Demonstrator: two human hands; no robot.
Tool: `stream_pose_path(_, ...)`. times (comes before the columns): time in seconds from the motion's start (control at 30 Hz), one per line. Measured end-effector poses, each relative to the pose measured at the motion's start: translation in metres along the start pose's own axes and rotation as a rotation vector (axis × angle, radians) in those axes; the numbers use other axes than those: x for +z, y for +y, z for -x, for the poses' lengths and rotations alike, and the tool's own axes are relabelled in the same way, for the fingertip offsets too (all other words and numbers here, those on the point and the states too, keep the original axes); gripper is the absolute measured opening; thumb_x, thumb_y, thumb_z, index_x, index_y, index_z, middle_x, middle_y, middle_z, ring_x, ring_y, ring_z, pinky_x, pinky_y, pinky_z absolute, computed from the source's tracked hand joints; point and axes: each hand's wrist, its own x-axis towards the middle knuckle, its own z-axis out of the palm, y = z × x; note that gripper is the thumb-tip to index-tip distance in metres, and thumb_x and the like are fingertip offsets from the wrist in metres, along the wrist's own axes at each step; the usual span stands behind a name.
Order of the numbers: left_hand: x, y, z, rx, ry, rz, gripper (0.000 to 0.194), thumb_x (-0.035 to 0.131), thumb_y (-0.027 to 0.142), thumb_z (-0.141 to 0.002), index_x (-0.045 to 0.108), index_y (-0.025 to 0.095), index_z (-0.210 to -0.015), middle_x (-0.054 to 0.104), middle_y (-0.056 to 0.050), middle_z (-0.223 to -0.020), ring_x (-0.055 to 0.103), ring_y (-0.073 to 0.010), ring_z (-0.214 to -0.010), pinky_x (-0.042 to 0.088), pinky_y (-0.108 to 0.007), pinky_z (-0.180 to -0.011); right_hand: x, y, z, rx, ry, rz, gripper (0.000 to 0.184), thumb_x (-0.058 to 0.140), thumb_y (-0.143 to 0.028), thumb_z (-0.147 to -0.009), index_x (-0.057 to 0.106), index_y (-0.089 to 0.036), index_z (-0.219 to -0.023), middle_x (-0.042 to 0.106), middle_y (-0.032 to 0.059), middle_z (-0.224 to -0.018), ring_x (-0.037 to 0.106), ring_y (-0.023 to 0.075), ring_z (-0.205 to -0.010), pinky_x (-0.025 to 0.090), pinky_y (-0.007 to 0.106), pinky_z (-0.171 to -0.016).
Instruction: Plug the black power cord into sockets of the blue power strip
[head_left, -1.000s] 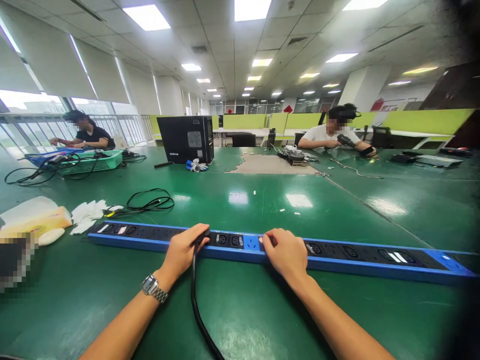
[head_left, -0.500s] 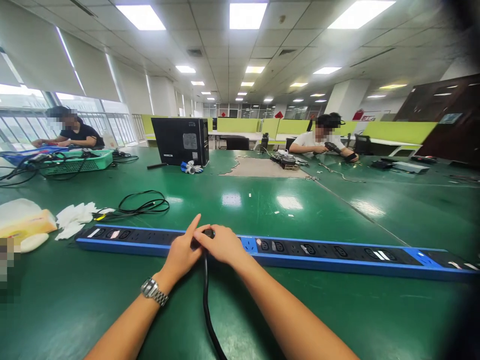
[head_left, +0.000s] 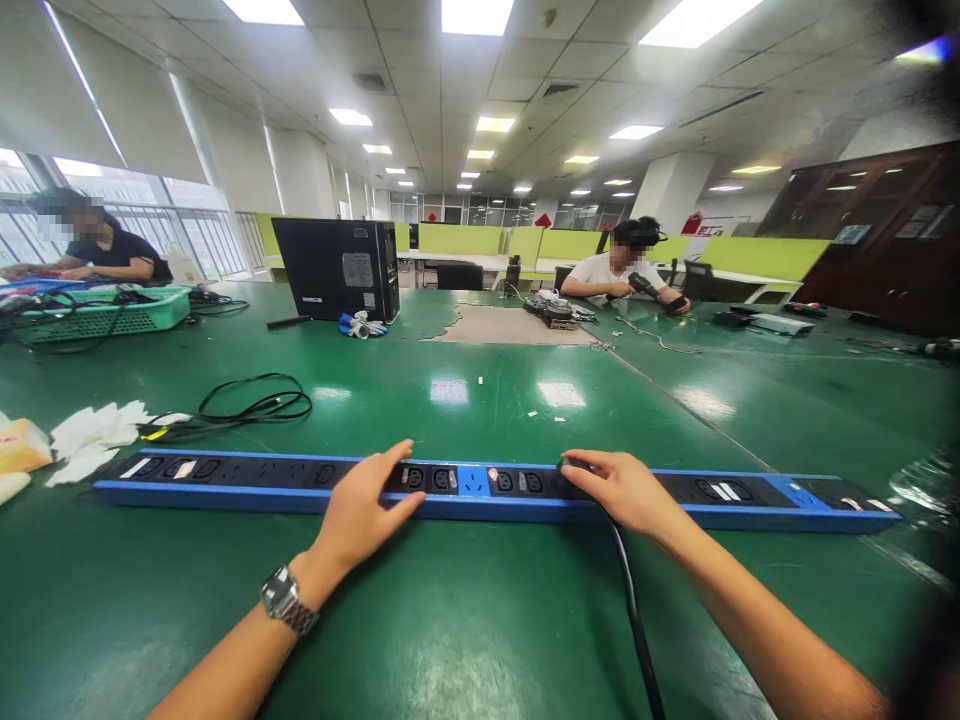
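Black cable (head_left: 629,585): end in right hand (head_left: 626,490), at blue power strip (head_left: 487,509); left hand (head_left: 361,508) spread wide.

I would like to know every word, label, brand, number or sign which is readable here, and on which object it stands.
No text can be read with certainty.
Stickers on the power strip: too small.
Labels on the black computer tower: too small.
Red lettering in the right background: too blurred.
Papers on the dark cabinet: unreadable.

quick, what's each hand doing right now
Left hand: open, holding nothing, at the power strip.
Right hand: closed, holding the end of the black cable.
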Motion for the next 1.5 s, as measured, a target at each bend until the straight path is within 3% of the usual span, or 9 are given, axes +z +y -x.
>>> stream_pose_path(0.3,0.075,0.085,-0.032,0.158,-0.105,0.103,0.047,0.065,0.029,-0.082,0.055,0.019,-0.127,0.066,-0.010,-0.124,0.061,-0.0266,-0.113,0.050,-0.045,-0.099,-0.003,-0.007,-0.003,-0.017,-0.099,0.009,0.049,0.053,-0.049,-0.075,0.075,-0.013,-0.101,0.069,0.0030,-0.063,0.058,0.0184,-0.057,0.042,0.030,-0.056)
stream_pose_path(0.53,0.099,0.123,-0.047,0.216,-0.143,0.108,0.060,0.069,0.028,-0.077,0.047,0.019,-0.133,0.064,-0.011,-0.122,0.057,-0.0284,-0.112,0.046,-0.049,-0.099,0.005,-0.015,-0.004,-0.095,-0.076,0.148,0.034,0.050,-0.044,-0.080,0.077,-0.024,-0.087,0.076,0.0047,-0.088,0.067,0.0228,-0.081,0.048,0.031,-0.074)
stream_pose_path(0.7,0.121,0.159,-0.069,0.219,-0.159,0.140,0.047,0.057,0.015,-0.083,0.052,0.020,-0.129,0.070,-0.008,-0.107,0.064,-0.0249,-0.098,0.052,-0.043,-0.088,0.017,0.025,0.004,-0.033,0.321,-0.062,0.053,0.031,-0.050,-0.087,0.072,-0.019,-0.097,0.072,0.0098,-0.102,0.064,0.0248,-0.097,0.047,0.036,-0.084)
stream_pose_path(0.9,0.070,0.102,-0.055,0.056,0.212,0.300,0.038,0.054,0.015,-0.089,0.055,0.019,-0.127,0.068,-0.007,-0.120,0.064,-0.0209,-0.109,0.050,-0.035,-0.096,0.041,0.036,0.013,-0.079,0.507,0.189,0.047,0.034,-0.048,-0.090,0.070,-0.018,-0.087,0.071,0.0100,-0.092,0.062,0.0243,-0.089,0.042,0.035,-0.080)
stream_pose_path(1.03,0.047,0.056,-0.032,-0.113,0.028,0.203,0.029,0.060,0.026,-0.089,0.061,0.021,-0.117,0.074,-0.006,-0.106,0.070,-0.0218,-0.093,0.054,-0.033,-0.083,0.044,0.031,0.009,0.011,0.523,0.183,0.047,0.036,-0.052,-0.087,0.071,-0.021,-0.084,0.073,0.0076,-0.094,0.063,0.0258,-0.090,0.040,0.035,-0.075)
stream_pose_path(1.2,0.055,0.061,-0.030,-0.015,-0.170,-0.018,0.029,0.058,0.025,-0.089,0.061,0.024,-0.118,0.073,-0.005,-0.108,0.067,-0.0227,-0.098,0.052,-0.036,-0.087,0.040,0.017,0.011,0.026,0.511,-0.042,0.047,0.040,-0.054,-0.083,0.071,-0.020,-0.084,0.073,0.0088,-0.095,0.064,0.0266,-0.092,0.042,0.035,-0.080)
stream_pose_path(1.27,0.054,0.064,-0.031,0.064,-0.229,-0.041,0.037,0.060,0.024,-0.087,0.056,0.026,-0.124,0.069,-0.005,-0.118,0.064,-0.0232,-0.107,0.047,-0.041,-0.097,0.045,-0.008,0.013,-0.002,0.412,-0.133,0.046,0.042,-0.056,-0.083,0.071,-0.019,-0.085,0.073,0.0079,-0.089,0.064,0.0243,-0.085,0.044,0.033,-0.076)
stream_pose_path(1.4,0.046,0.057,-0.025,0.020,-0.234,-0.085,0.105,0.078,0.038,-0.068,0.015,0.018,-0.150,0.055,-0.016,-0.137,0.048,-0.0305,-0.130,0.031,-0.055,-0.111,0.066,-0.079,0.008,-0.043,-0.030,-0.083,0.036,0.057,-0.047,-0.078,0.070,-0.018,-0.096,0.070,0.0047,-0.071,0.061,0.0194,-0.065,0.042,0.028,-0.063)
stream_pose_path(1.5,0.044,0.052,-0.019,-0.011,-0.232,-0.111,0.113,0.078,0.040,-0.067,0.006,0.017,-0.151,0.057,-0.017,-0.135,0.052,-0.0292,-0.126,0.033,-0.053,-0.110,0.065,-0.104,0.004,-0.049,-0.160,-0.099,0.023,0.057,-0.032,-0.075,0.071,-0.015,-0.082,0.065,0.0037,-0.061,0.055,0.0159,-0.056,0.038,0.026,-0.055)
